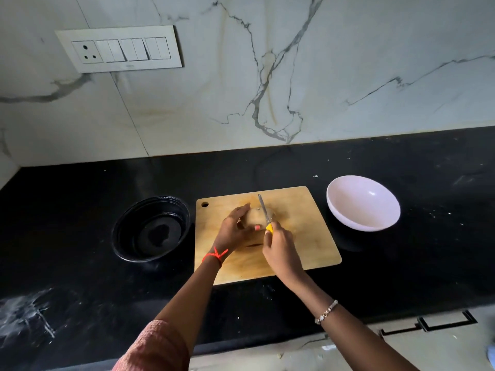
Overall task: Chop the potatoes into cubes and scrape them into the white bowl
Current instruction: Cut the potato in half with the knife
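Observation:
A pale potato lies on the wooden cutting board in the middle of the black counter. My left hand holds the potato from its left side, thumb along the near edge. My right hand grips a knife by its yellow handle, and the blade rests across the top of the potato, pointing away from me. The white bowl stands empty just right of the board.
A black round bowl sits left of the board. The marble wall with a switch panel rises behind the counter. The counter's front edge runs below my forearms, with drawer handles at the lower right.

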